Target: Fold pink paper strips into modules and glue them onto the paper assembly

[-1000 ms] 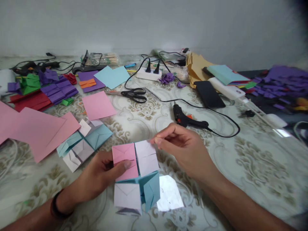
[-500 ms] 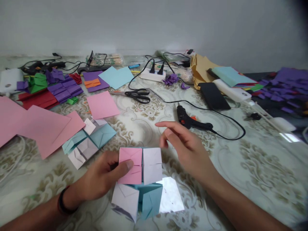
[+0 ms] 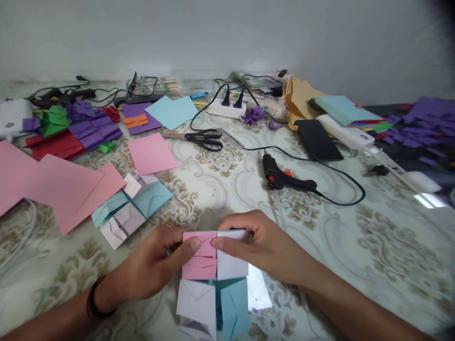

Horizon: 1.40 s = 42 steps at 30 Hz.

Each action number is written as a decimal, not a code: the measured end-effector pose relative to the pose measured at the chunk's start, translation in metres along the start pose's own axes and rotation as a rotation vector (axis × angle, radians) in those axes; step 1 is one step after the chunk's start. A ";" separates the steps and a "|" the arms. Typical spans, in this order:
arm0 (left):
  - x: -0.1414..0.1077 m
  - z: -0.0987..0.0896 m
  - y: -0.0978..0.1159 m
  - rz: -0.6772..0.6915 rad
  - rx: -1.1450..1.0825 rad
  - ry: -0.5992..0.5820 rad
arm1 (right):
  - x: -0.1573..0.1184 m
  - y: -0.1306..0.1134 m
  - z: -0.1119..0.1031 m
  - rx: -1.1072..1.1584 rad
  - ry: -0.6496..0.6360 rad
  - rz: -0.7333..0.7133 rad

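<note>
A folded paper piece of four squares (image 3: 196,300), pink and white above, white and teal below, is held upright near the bottom centre. My left hand (image 3: 154,263) grips its upper left edge, thumb on the pink square. My right hand (image 3: 261,246) pinches the top edge, its thumb at the seam between the pink and white squares and its fingers behind. Left of my hands, a similar teal and white folded piece (image 3: 153,199) lies partly under pink sheets (image 3: 64,182).
A black glue gun (image 3: 287,180) with a looping cord lies right of centre, near a black phone (image 3: 318,140). Scissors (image 3: 204,139) and a white power strip (image 3: 226,109) are farther back. Purple folded papers (image 3: 423,123) lie at the right.
My right hand has come down and left from above the table and closed on the paper piece. The piece has shifted slightly right and down with my left hand.
</note>
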State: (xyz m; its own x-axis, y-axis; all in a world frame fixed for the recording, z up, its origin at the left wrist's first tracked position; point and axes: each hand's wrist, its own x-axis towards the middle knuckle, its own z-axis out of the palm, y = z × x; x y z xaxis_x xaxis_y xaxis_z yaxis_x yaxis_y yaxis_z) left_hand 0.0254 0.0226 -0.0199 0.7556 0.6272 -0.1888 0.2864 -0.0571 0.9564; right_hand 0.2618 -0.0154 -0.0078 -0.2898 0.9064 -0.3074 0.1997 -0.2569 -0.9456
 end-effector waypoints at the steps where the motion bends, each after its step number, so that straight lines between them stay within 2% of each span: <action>1: -0.001 0.000 -0.001 0.008 0.037 0.006 | 0.000 -0.001 0.000 -0.031 -0.009 0.000; 6: -0.002 0.001 -0.003 0.056 0.102 -0.037 | -0.001 -0.002 0.003 -0.092 -0.058 -0.040; 11: -0.002 0.002 -0.004 0.031 0.100 -0.037 | -0.001 -0.005 0.006 -0.065 -0.029 -0.129; 17: -0.002 0.002 -0.003 0.011 0.092 -0.092 | -0.001 -0.006 0.003 -0.012 -0.004 -0.126; 22: 0.000 0.000 0.000 -0.018 0.083 -0.067 | -0.003 -0.005 0.004 -0.132 0.008 -0.135; 29: -0.001 0.000 0.001 -0.051 -0.007 -0.098 | -0.001 -0.007 0.003 -0.129 0.102 -0.118; 32: -0.001 0.000 0.000 -0.090 -0.041 -0.081 | 0.000 -0.006 0.003 -0.091 0.089 -0.113; 36: 0.001 0.000 0.001 -0.102 -0.063 -0.054 | 0.000 -0.005 0.004 -0.023 0.012 -0.009; 42: 0.000 0.000 0.000 -0.105 -0.018 -0.063 | -0.002 -0.003 0.012 0.000 0.021 0.054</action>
State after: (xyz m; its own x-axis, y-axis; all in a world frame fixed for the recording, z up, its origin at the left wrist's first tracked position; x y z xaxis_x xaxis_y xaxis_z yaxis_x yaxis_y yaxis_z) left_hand 0.0253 0.0222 -0.0203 0.7580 0.5786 -0.3011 0.3554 0.0207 0.9345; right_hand 0.2508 -0.0205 -0.0057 -0.2593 0.8981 -0.3553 0.2140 -0.3053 -0.9279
